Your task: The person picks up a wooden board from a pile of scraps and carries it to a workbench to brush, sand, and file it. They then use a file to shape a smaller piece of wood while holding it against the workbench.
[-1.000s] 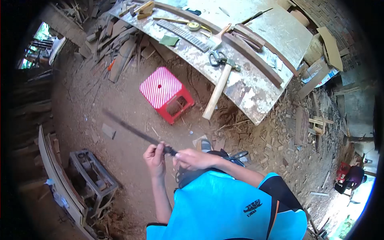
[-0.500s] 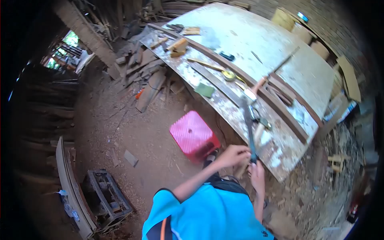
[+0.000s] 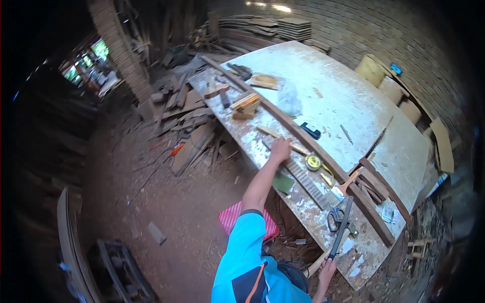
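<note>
Slanting up over the near corner of the worktable [image 3: 361,257], a long dark tool [image 3: 342,225] is held in the right hand [image 3: 327,270], whose fingers are curled closed around its lower end. Along its left edge sits a pair of black-handled scissors [image 3: 333,220], and the pale handle of a hammer [image 3: 318,264] pokes out past the table edge near that hand. The left hand [image 3: 281,150] is stretched out over the upper part of a grey ridged strip [image 3: 305,183], back upward; how far its fingers are bent, and whether they grip the strip or only touch it, I cannot tell. Just beside it lie a thin wooden stick [image 3: 267,132] and a yellow tape measure [image 3: 313,162], with a green sheet [image 3: 282,183] on the other side of the strip. A brush [image 3: 350,182] leans toward a long brown beam [image 3: 284,119] running lengthwise on the tabletop. Beyond the beam are a small black object [image 3: 310,131] and a clear plastic bag [image 3: 289,98]. Below the left arm, a pink stool [image 3: 230,216] shows in part on the dirt floor [image 3: 182,217].
</note>
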